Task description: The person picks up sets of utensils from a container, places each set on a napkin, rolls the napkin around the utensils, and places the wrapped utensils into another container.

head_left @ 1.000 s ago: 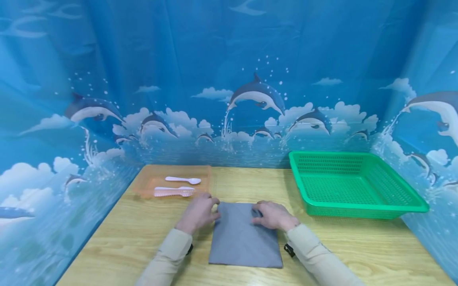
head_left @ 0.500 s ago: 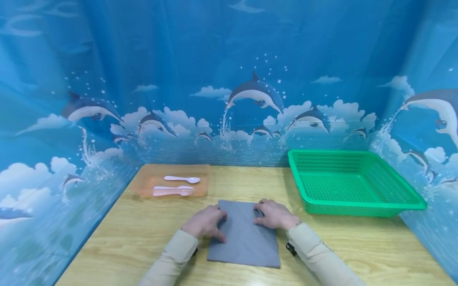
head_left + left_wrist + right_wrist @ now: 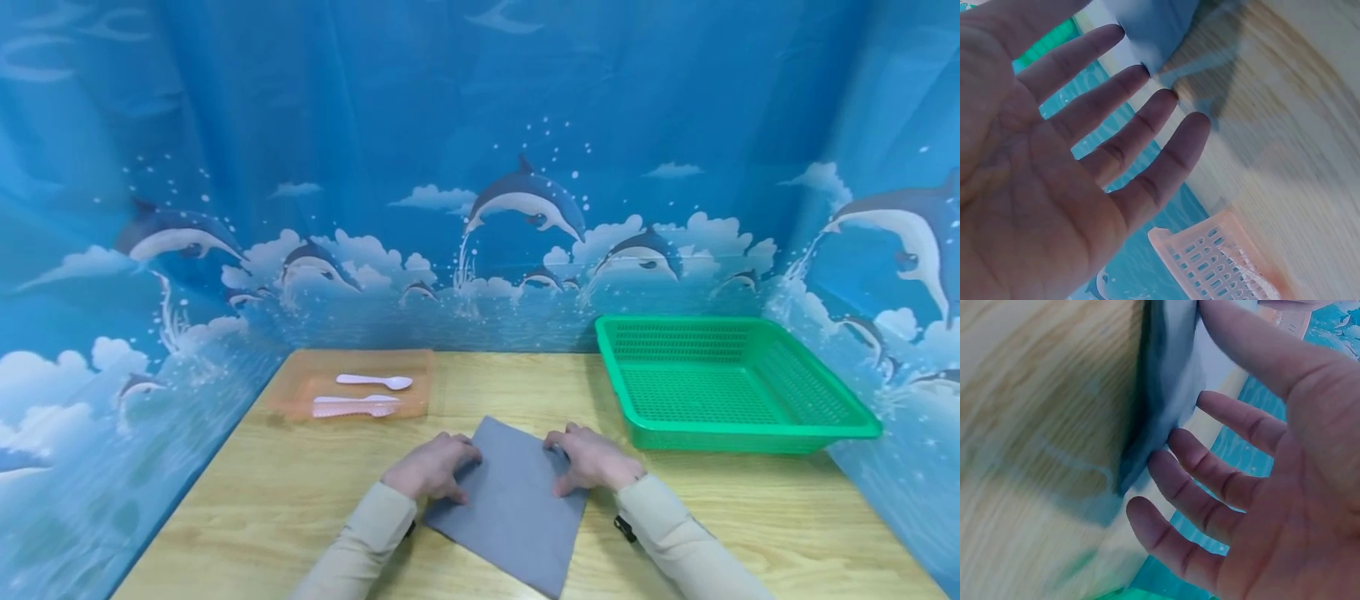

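Note:
A grey folded cloth [image 3: 517,508] lies flat on the wooden table, turned at an angle with one corner toward the front. My left hand [image 3: 431,468] touches its left side, thumb and fingertips spread along the edge. In the left wrist view the fingers of that hand [image 3: 1041,169] are long and apart, two tips at the cloth [image 3: 1163,28]. On the opposite side my right hand [image 3: 596,462] has its fingertips at the cloth's upper right edge. The right wrist view shows that hand [image 3: 1310,469] with loosely extended fingers beside the cloth's layered edge [image 3: 1169,381].
An orange translucent basket [image 3: 300,379] at the back left holds a white spoon [image 3: 375,382] and other white utensils [image 3: 356,407]. A green plastic basket [image 3: 750,440] stands at the back right. A blue dolphin-print curtain [image 3: 420,125] encloses the table [image 3: 262,500].
The cloth has turned clockwise, its near edge now slanting and its front corner closer to me. My left hand came down along its left side; my right hand shifted slightly right.

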`<state>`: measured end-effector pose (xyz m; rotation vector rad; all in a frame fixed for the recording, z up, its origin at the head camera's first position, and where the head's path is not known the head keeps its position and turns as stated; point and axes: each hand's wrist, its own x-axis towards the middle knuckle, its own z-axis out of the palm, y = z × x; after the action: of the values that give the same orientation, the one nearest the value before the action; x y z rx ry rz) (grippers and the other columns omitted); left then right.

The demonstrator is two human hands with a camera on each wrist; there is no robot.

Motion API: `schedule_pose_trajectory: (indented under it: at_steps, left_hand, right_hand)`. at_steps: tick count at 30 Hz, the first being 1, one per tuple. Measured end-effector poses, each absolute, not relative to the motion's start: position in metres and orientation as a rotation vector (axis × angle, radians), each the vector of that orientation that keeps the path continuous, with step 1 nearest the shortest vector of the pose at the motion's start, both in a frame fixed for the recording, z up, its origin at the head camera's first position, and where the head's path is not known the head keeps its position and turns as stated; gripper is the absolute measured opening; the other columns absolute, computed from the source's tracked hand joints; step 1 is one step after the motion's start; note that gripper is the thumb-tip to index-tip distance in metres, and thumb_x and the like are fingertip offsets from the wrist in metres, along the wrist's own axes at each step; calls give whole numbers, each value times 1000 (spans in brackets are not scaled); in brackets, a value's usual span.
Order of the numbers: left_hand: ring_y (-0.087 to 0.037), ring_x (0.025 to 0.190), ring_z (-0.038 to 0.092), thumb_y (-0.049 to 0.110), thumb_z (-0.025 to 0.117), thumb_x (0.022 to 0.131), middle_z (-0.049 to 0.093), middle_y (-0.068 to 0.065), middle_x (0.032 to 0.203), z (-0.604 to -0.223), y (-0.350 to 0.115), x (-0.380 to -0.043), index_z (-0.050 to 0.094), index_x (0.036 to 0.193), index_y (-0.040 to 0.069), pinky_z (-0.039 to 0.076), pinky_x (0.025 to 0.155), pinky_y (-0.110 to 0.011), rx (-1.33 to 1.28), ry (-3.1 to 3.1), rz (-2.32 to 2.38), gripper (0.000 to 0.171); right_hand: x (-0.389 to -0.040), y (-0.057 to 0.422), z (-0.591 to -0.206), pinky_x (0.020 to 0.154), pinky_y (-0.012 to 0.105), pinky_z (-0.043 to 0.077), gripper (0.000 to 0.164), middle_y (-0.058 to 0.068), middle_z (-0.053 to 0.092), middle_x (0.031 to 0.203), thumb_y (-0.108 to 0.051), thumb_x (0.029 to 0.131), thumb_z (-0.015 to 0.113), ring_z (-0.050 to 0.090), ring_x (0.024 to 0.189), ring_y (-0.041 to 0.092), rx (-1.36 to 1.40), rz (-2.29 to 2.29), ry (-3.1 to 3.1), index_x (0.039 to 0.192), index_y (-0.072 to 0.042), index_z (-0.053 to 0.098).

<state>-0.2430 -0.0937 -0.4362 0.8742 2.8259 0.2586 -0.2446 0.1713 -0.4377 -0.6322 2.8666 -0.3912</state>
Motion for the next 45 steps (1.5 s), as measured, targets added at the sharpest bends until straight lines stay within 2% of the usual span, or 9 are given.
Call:
schedule_pose_trajectory:
  at_steps: [4, 9, 18, 22, 25, 29, 38, 45]
  left_hand:
    - [-22, 112, 48, 23, 82, 63, 52, -1, 125, -438, -94, -245, 61, 116, 18, 40, 93, -35, 902, 2812, 294, 58]
    - [-24, 117, 46, 20, 80, 67, 49, -7, 130, -438, -95, -247, 60, 119, 18, 38, 96, -36, 869, 2787, 321, 55]
    - [-25, 121, 42, 18, 74, 76, 44, -10, 134, -439, -93, -250, 58, 122, 18, 34, 99, -37, 895, 2782, 293, 49]
    - [-28, 121, 41, 17, 71, 78, 43, -12, 134, -439, -95, -248, 56, 123, 17, 33, 100, -39, 933, 2771, 301, 47]
    - [-29, 121, 41, 16, 70, 79, 43, -13, 135, -439, -96, -245, 56, 124, 17, 33, 100, -40, 935, 2762, 306, 47]
    - [-28, 123, 40, 16, 70, 80, 41, -13, 136, -439, -97, -245, 56, 124, 17, 32, 100, -39, 920, 2753, 325, 46]
    - [-28, 125, 36, 16, 68, 81, 39, -12, 138, -439, -99, -247, 54, 126, 17, 31, 101, -40, 853, 2729, 378, 47]
    - [-27, 127, 35, 21, 66, 83, 37, -11, 139, -440, -101, -249, 51, 129, 19, 31, 101, -40, 850, 2727, 336, 48]
  right_hand:
    - [-242, 173, -439, 66, 35, 44, 60, -1, 48, 89, -38, 55, 84, 49, 77, 16, -584, -375, 2851, 103, -19, 53]
    - [-241, 174, -438, 66, 35, 45, 65, 0, 50, 87, -44, 54, 84, 50, 75, 16, -503, -337, 2816, 102, -17, 49]
    - [-239, 175, -434, 74, 38, 46, 74, 4, 56, 95, -48, 50, 84, 56, 87, 23, -440, -288, 2818, 105, -12, 49]
    - [-237, 172, -431, 81, 44, 45, 85, 14, 51, 113, -43, 53, 84, 52, 102, 30, -525, -292, 2811, 123, -12, 46]
    - [-236, 169, -430, 89, 49, 40, 92, 23, 39, 131, -38, 57, 83, 41, 118, 37, -555, -314, 2767, 135, -18, 40]
    - [-236, 167, -430, 97, 50, 33, 90, 24, 30, 139, -36, 60, 82, 31, 126, 39, -525, -310, 2731, 137, -18, 40]
    - [-238, 167, -428, 98, 47, 33, 89, 18, 41, 134, -38, 58, 83, 37, 123, 35, -553, -218, 2769, 134, -14, 44]
    - [-237, 165, -428, 90, 42, 41, 88, 13, 54, 118, -37, 55, 85, 49, 109, 30, -594, -204, 2811, 130, -9, 49]
